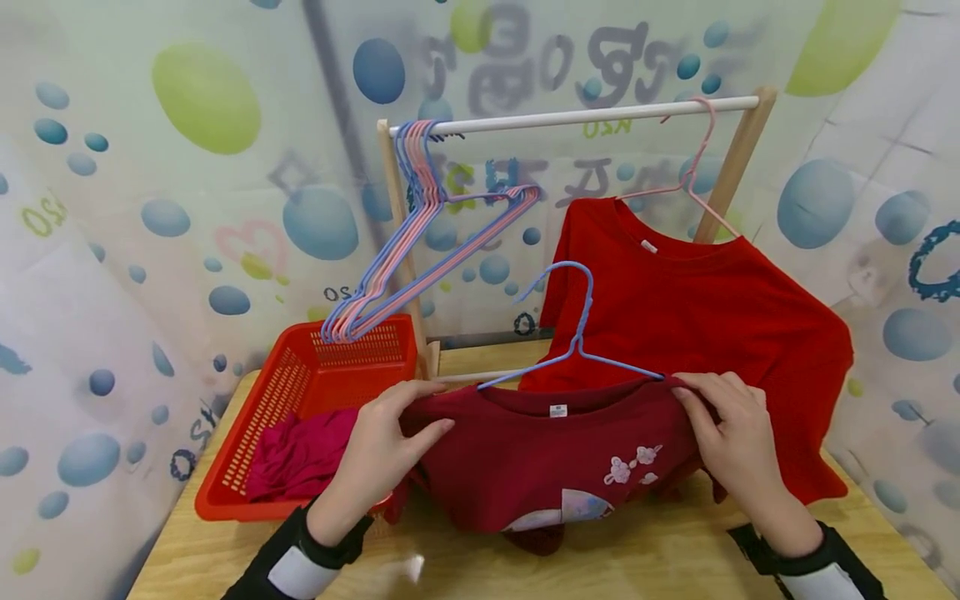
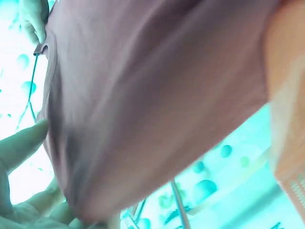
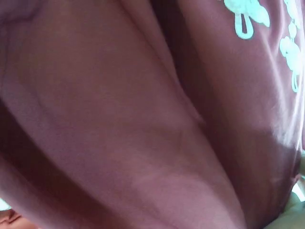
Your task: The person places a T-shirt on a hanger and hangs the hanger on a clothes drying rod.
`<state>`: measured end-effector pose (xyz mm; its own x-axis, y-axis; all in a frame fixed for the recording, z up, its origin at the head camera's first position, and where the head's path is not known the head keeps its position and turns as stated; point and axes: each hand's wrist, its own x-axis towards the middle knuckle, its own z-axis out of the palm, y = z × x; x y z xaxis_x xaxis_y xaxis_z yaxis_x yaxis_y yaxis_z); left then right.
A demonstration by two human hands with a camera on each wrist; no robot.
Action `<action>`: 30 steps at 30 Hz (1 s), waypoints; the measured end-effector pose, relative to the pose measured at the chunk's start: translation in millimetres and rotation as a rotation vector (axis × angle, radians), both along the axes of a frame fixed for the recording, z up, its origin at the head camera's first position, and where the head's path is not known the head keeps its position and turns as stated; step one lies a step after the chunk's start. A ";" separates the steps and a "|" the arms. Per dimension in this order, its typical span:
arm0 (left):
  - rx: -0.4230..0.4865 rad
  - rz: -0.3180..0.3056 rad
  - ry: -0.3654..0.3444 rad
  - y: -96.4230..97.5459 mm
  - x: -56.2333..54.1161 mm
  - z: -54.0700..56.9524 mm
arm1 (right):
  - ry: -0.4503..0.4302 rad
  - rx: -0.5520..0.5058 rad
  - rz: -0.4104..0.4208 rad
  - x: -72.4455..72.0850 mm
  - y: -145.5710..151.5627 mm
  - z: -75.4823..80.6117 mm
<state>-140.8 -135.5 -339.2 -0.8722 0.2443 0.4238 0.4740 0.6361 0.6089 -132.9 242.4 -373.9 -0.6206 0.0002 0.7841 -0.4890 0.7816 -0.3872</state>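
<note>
A dark red shirt (image 1: pixel 517 462) with white flower prints hangs between my two hands, a blue hanger (image 1: pixel 581 333) inside its neckline and the hook pointing up. My left hand (image 1: pixel 386 433) holds the shoulder on the left, thumb in front and fingers behind the cloth. At the other shoulder, my right hand (image 1: pixel 731 429) pinches the fabric beside the hanger's arm. The shirt cloth (image 2: pixel 143 95) fills most of the left wrist view, with the left thumb (image 2: pixel 24 143) at its edge. In the right wrist view, folds of the shirt (image 3: pixel 119 119) hide most of the right hand.
Behind stands a rack with a white rail (image 1: pixel 562 119); several blue and pink hangers (image 1: pixel 420 208) hang on its left. A bright red shirt (image 1: pixel 690 308) hangs on a pink hanger (image 1: pixel 690 179) at right. A red basket (image 1: pixel 217 483) holding magenta cloth (image 1: pixel 300 458) sits on the wooden table (image 1: pixel 450 575).
</note>
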 end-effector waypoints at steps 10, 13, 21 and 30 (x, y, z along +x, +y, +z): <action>0.007 0.028 -0.077 -14.5 1.1 -10.4 | 0.021 -0.153 -0.087 -2.7 19.1 -2.1; -0.001 0.061 -0.054 -15.3 1.7 -9.7 | 0.024 -0.194 -0.118 -3.8 20.7 -1.8; -0.047 0.070 -0.053 -11.6 3.0 -12.7 | -0.008 -0.233 -0.168 -5.1 18.4 1.1; -0.113 -0.008 -0.106 -6.8 5.4 -24.8 | -0.043 -0.270 -0.200 -4.1 15.6 4.6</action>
<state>-135.4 -142.3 -364.0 -0.9087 0.2922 0.2983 0.4157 0.7002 0.5804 -136.9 258.0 -369.3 -0.6198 0.3295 0.7122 -0.3150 0.7268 -0.6104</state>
